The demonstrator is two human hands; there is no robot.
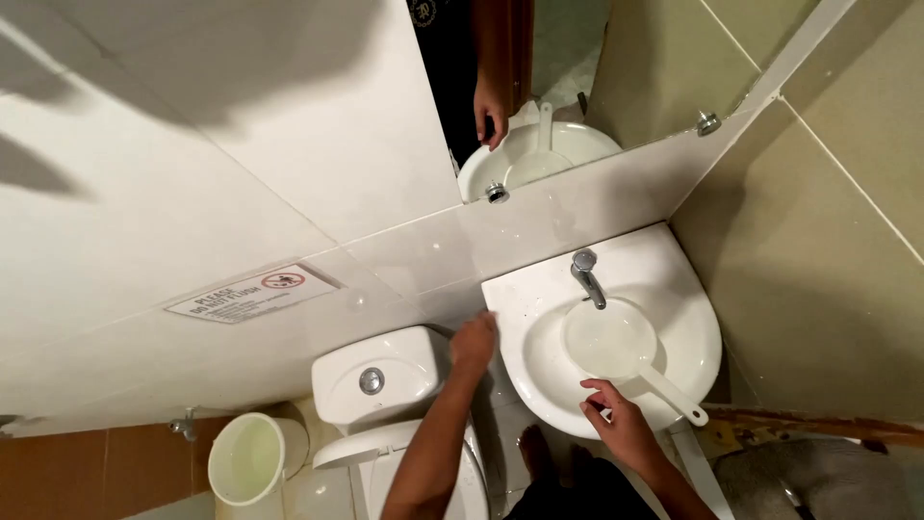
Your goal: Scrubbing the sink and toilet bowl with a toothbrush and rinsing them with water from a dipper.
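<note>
A white wash basin (539, 289) with a chrome tap (584, 275) is fixed in the corner. A white plastic dipper (610, 339) with a long handle lies in the bowl. My left hand (474, 343) rests on the basin's left rim, next to the toilet tank (377, 377), fingers curled, holding nothing visible. My right hand (618, 419) hovers over the basin's front edge, fingers loosely apart, close to the dipper's handle (676, 396) but not touching it.
A white toilet (366, 453) with closed lid stands left of the basin. A white bucket (248, 460) holding water sits on the floor further left. A mirror (616, 67) hangs above the basin. A sign (252, 293) is stuck on the tiled wall.
</note>
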